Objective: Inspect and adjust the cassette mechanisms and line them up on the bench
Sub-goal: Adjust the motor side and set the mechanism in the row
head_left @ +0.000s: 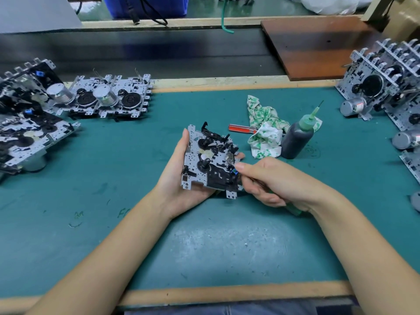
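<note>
While the left hand (181,176) cradles the cassette mechanism (210,160) by its plate edges, the right hand (268,180) pinches a green-handled tool (293,210); it looks light, rigid, with delicate levers.

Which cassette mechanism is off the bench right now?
The cassette mechanism gripped in the left hand, centre; the right hand works on it. The others rest on the mat.

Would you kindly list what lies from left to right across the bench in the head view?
Finished mechanisms → left hand gripping the cassette mechanism → right hand holding a green-handled tool → dark squeeze bottle → stacked mechanisms.
</note>
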A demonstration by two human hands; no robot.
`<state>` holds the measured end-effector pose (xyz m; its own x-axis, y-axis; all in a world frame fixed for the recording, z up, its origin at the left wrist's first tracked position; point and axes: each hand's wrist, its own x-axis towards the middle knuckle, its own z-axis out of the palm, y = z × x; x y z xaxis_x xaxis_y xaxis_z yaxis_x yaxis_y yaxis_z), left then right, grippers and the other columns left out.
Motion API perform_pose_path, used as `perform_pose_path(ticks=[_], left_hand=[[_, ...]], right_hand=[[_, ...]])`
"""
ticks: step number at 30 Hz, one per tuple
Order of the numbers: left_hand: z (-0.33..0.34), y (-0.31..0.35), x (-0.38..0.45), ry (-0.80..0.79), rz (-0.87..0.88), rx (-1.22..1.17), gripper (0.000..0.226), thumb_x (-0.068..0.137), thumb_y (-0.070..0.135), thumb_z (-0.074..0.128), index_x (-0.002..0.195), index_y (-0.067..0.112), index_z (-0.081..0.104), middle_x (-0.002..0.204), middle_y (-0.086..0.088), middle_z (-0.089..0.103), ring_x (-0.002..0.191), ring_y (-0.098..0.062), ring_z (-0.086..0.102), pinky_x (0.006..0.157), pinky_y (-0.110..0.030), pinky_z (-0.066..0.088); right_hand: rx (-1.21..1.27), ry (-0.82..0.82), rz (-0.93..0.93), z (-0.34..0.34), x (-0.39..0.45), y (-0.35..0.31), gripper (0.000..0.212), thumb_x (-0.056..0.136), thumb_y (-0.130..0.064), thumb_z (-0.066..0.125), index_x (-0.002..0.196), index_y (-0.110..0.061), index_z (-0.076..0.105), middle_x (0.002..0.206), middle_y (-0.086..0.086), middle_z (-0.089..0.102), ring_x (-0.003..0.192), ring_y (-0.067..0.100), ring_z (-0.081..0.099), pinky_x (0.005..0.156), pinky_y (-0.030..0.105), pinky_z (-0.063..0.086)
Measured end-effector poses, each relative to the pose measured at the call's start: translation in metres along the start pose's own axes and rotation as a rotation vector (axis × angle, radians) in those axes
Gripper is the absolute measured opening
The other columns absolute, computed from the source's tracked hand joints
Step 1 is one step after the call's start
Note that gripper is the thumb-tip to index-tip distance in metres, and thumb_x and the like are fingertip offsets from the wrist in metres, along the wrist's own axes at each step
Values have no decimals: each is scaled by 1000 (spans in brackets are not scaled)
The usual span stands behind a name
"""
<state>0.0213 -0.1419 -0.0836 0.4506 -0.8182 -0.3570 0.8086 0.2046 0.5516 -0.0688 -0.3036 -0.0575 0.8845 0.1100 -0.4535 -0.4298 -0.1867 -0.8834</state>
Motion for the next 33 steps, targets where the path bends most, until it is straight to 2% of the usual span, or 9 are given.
perform_pose_path(ticks=[12,17,23,27,30,33], left_hand=[[-1,-1,-2,38,21,80,69,91,61,33,121,6,62,126,-21,60,117,-30,59,92,-39,52],[0,0,-3,33,18,98,67,90,61,35,114,9,69,123,-18,63,113,-28,62,88,-37,54],[1,1,-3,39,-15,112,71,91,63,30,119,7,65,125,-18,62,113,-27,61,91,-38,53],[-1,1,-1,27,-17,101,72,92,63,28,122,7,63,126,-19,61,113,-28,61,93,-37,52],[-1,2,0,20,-20,109,73,92,63,27,127,7,57,129,-20,58,116,-28,59,96,-37,50],[-2,5,2,6,-36,95,74,92,64,28,126,6,59,128,-20,59,115,-28,60,95,-37,51]], right_hand=[[-103,-54,18,-1,1,-2,63,100,-38,34,42,-15,38,28,0,27,24,11,19,33,11,21],[-163,-90,40,-4,3,-4,62,99,-42,33,43,-16,34,29,-1,24,26,11,17,34,13,19],[-201,-130,38,-6,3,-3,63,99,-46,32,42,-17,34,30,-1,24,26,11,18,35,12,19],[-212,-139,17,-8,4,-1,64,97,-48,32,41,-17,38,29,-1,26,26,11,20,34,12,21],[-190,-121,-7,-8,5,0,63,93,-51,34,41,-18,45,29,-2,29,26,10,21,34,13,23],[-141,-81,-20,-7,3,1,62,94,-49,37,44,-17,54,30,-2,31,27,10,23,36,16,22]])
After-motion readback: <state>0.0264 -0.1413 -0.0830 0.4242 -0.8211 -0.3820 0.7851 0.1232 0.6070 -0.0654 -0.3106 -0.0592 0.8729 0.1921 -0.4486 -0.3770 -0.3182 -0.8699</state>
